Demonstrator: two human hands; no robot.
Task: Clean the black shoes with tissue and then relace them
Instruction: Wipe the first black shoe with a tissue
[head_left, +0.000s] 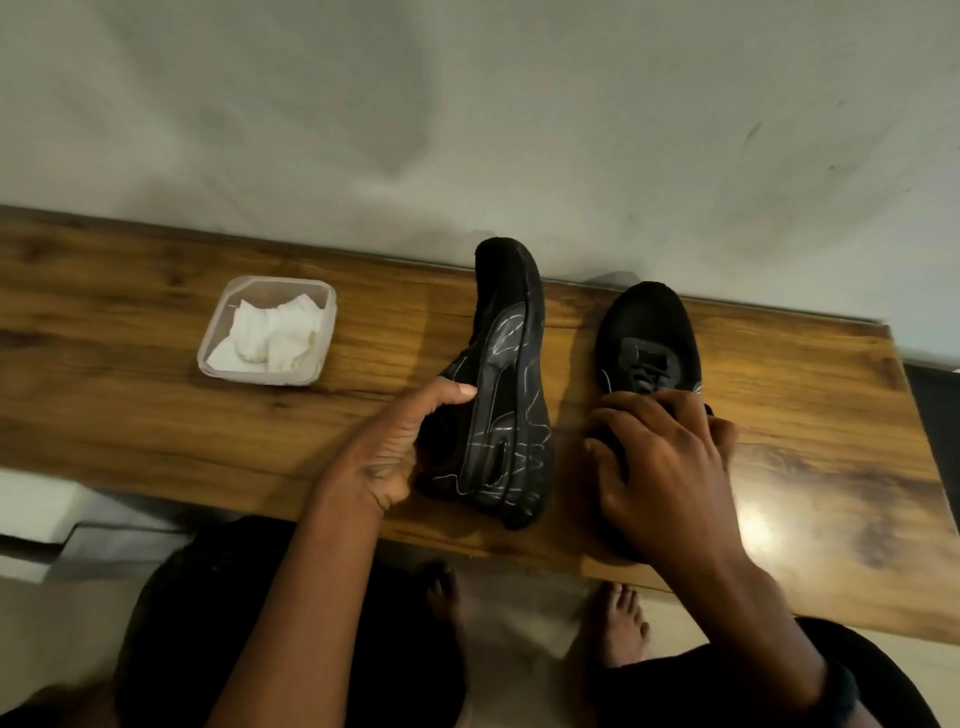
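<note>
1. The tipped shoe (506, 384) is lying sideways on the table (156, 426), the left hand (395, 447) gripping its collar.
2. The right hand (660, 457) is curling its fingers over the upright shoe (647, 338), seemingly gripping it.
3. The tissue (272, 332) is sitting in a tub (208, 358) nearby.

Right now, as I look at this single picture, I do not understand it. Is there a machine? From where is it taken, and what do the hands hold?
There is no machine here: a person works with two bare hands. The one picture comes from a camera worn on the head, looking down. On the wooden table stand a clear plastic tub with white tissue in it, and two black shoes. The left hand grips the tilted shoe, which is tipped onto its side. The right hand curls over the opening of the upright shoe. Neither hand holds tissue.
</note>
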